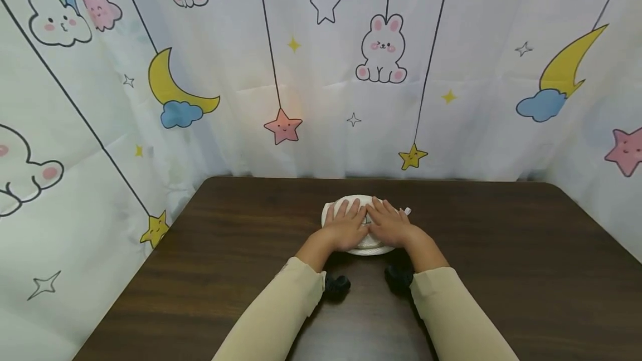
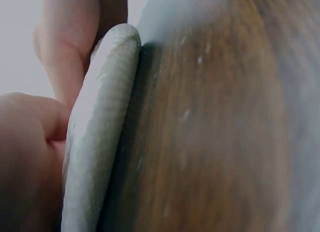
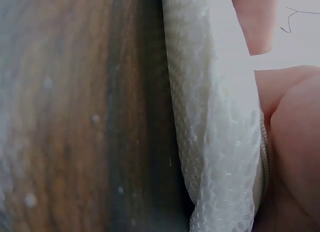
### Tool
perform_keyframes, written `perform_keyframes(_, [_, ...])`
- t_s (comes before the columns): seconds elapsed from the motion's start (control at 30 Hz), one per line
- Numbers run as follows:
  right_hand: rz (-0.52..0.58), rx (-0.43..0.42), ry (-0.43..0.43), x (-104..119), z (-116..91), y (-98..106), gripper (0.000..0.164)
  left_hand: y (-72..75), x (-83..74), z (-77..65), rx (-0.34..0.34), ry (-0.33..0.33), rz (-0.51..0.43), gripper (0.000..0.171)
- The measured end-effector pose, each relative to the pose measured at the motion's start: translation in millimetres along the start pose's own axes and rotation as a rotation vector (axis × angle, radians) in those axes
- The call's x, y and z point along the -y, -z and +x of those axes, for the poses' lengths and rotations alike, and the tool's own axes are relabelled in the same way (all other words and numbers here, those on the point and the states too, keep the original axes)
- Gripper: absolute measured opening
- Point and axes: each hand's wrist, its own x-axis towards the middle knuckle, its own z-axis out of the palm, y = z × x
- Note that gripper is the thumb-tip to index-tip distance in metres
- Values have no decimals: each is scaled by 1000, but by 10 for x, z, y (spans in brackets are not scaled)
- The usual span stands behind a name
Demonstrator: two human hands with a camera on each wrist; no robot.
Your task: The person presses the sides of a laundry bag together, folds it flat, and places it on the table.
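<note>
A round, flattened white mesh laundry bag (image 1: 370, 245) lies on the brown table, with a small white tab (image 1: 408, 211) sticking out at its right. My left hand (image 1: 345, 230) rests palm down on its left half, fingers straight and slightly spread. On the right half my right hand (image 1: 390, 227) presses the same way, the thumbs close together in the middle. The left wrist view shows the bag's thick rounded edge (image 2: 102, 117) under the palm. In the right wrist view, coarse mesh (image 3: 215, 112) and a corded seam show beside the right hand. Both palms hide much of the bag's top.
The dark wood-grain table (image 1: 241, 238) stretches around the bag on all sides. Behind it hangs a white curtain (image 1: 321, 82) printed with stars, moons and rabbits. Black wrist-worn devices (image 1: 337, 288) sit under both forearms, near the beige sleeves.
</note>
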Motion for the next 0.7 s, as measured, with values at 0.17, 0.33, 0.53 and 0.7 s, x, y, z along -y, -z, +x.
perform_keyframes(0.17, [43,-37,25,-35,-2,-28,61,-9,53,-31,-44,-50,-87,59])
perform_keyframes(0.33, [70,-70,41,-9,16,-25,60,16,99,-51,-106,-67,-99,57])
perform_keyframes(0.53, [59,-140,28,37,34,-19,57,21,126,-54,-217,-70,-42,53])
perform_keyframes(0.7, [30,-192,-3,77,6,-3,57,8,141,-74,-268,-52,38,55])
